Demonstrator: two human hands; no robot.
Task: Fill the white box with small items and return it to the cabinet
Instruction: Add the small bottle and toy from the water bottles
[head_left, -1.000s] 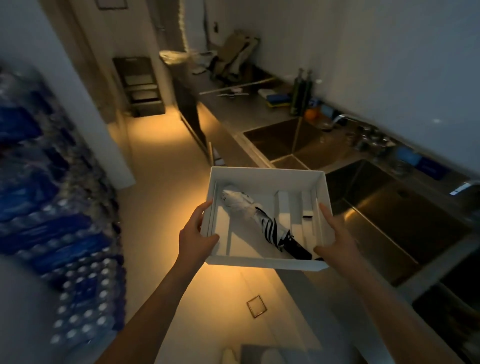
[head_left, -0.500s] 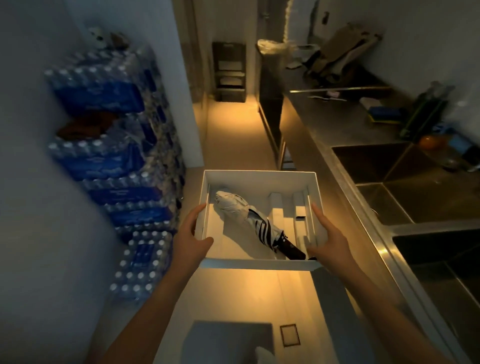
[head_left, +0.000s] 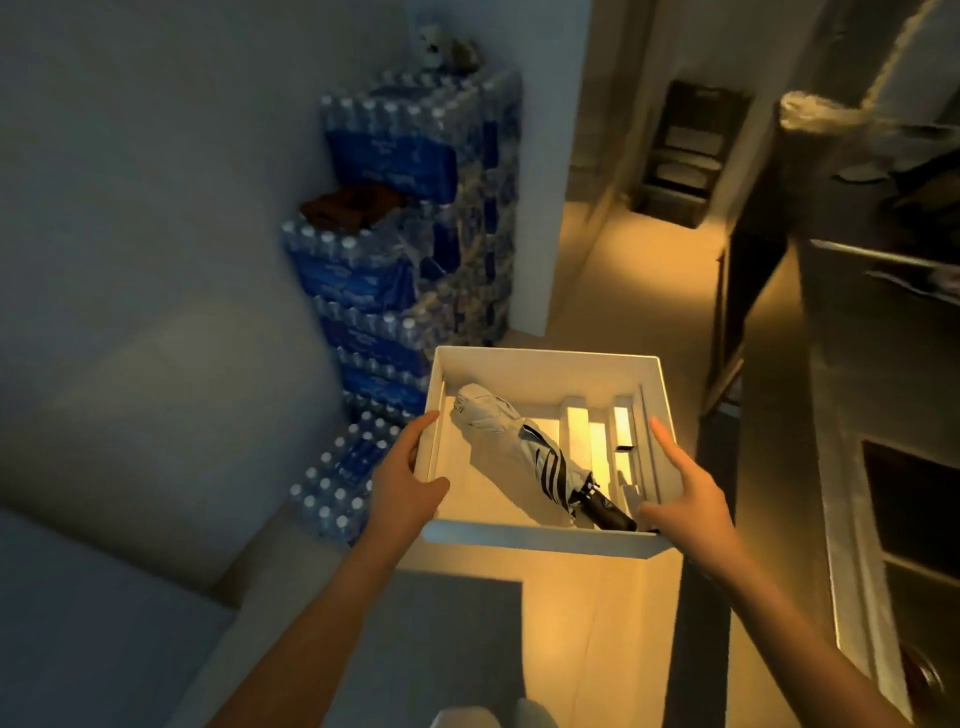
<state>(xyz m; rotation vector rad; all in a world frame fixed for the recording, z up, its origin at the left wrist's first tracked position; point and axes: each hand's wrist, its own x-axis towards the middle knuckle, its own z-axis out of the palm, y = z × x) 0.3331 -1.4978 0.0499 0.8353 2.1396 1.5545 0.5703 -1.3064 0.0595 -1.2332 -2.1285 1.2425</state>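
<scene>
Your view has swung left since a moment ago: the sinks have slid out of sight, and the stacked water-bottle packs (head_left: 410, 249) that stood off to the side now fill the wall ahead of you. Between your hands the white box (head_left: 545, 354) sits as it did, carried level at about waist height over the lit floor (head_left: 597, 623).

Your left hand (head_left: 402, 486) grips the left wall, thumb hooked inside the near corner and fingers laid along the outside. Your right hand (head_left: 685, 499) mirrors it on the right wall, thumb tucked in beside the handle end of the folded umbrella (head_left: 524, 452). Holding both sides low and near you likely keeps the open tray flat, so nothing rolls.

The umbrella lies diagonally across the wide compartment, apparently because it is too long to lie square. A few small pale boxes (head_left: 579, 431) rest in the narrow slots on the right. It looks filled, so the return is what remains.

Right of you runs the dark counter (head_left: 852, 415), and a thin cabinet door (head_left: 724, 374) under it stands ajar into the aisle. Whether that is your cabinet, you cannot tell from here. A brown bundle (head_left: 353, 208) sits on the packs. The passage is narrow, so watch the box corners against the door edge and the white pillar (head_left: 550, 182).
</scene>
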